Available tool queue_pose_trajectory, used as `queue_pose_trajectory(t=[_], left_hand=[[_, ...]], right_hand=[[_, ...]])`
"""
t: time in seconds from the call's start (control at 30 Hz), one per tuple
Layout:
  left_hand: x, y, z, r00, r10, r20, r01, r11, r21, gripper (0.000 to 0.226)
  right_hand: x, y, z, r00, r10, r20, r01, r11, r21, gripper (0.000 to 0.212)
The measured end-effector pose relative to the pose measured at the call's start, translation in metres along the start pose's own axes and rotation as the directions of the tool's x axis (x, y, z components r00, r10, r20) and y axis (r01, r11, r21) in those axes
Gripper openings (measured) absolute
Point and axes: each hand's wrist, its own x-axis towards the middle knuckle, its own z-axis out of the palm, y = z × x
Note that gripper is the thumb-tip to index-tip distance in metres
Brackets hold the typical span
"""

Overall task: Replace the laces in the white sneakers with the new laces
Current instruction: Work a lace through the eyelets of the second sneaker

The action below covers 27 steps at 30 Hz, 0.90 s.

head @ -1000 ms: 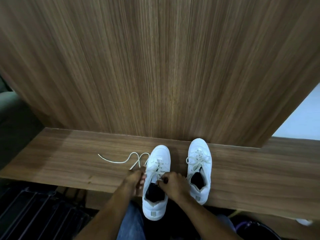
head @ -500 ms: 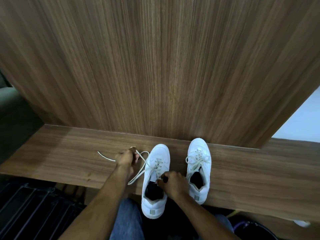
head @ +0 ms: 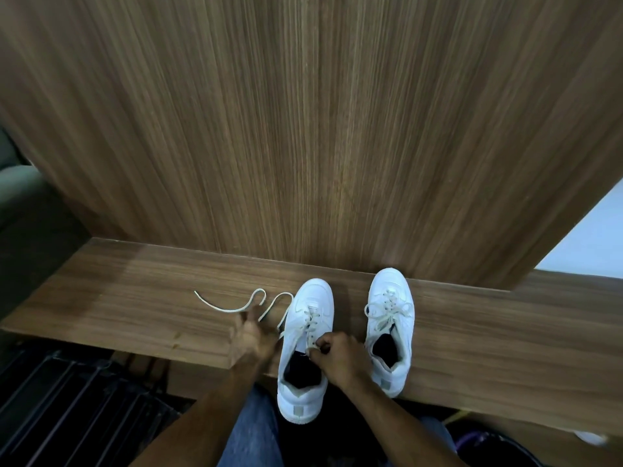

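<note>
Two white sneakers stand toes away from me on the wooden bench [head: 135, 298]. The left sneaker [head: 312, 305] is partly laced, and its cream lace [head: 222, 309] trails off to the left in loops on the bench. My left hand [head: 251, 338] is blurred and lies over that loose lace beside the shoe; I cannot make out its grip. My right hand [head: 337, 357] pinches the lace at the top eyelets of the left sneaker. The right sneaker [head: 391, 298] is laced, with its lace ends lying loose over the tongue.
A tall wooden panel [head: 303, 129] rises straight behind the bench. A dark slatted rack [head: 67, 399] sits below the bench at the left. My jeans-clad knees are under the left sneaker's heel, which overhangs the bench edge.
My left hand pulled the lace out to the left, then came back to the side of the left sneaker. The lace lies in loops on the bench again. My right hand stayed at the eyelets.
</note>
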Motion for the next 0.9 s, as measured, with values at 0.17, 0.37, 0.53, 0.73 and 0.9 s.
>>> queue_pose_trajectory(t=[0.17,0.37,0.53,0.73,0.9], left_hand=[[0.025,0.002,0.019,0.950,0.099,0.297,-0.092,0.995,-0.037,0.015],[0.007,0.038,-0.009,0.952,0.178,0.250,-0.086,0.937,-0.339,0.026],[0.005,0.075,-0.050,0.908,0.362,0.213,-0.206,0.826,-0.525,0.028],[0.003,0.116,-0.088,0.798,0.575,0.182,-0.420,0.746,-0.516,0.011],[0.017,0.101,-0.092,0.829,0.539,0.149,-0.456,0.806,-0.378,0.009]], right_hand=[[0.001,0.000,0.001,1.000,0.005,0.003,-0.005,1.000,-0.002,0.031],[0.006,-0.002,-0.004,0.996,0.041,0.073,-0.045,0.998,0.054,0.028],[0.024,-0.022,-0.027,0.997,-0.035,0.067,0.018,0.972,0.236,0.025],[0.038,-0.077,-0.058,0.969,-0.228,-0.098,0.248,0.860,0.445,0.007],[0.045,-0.068,-0.073,0.991,0.060,-0.119,0.028,0.782,0.622,0.018]])
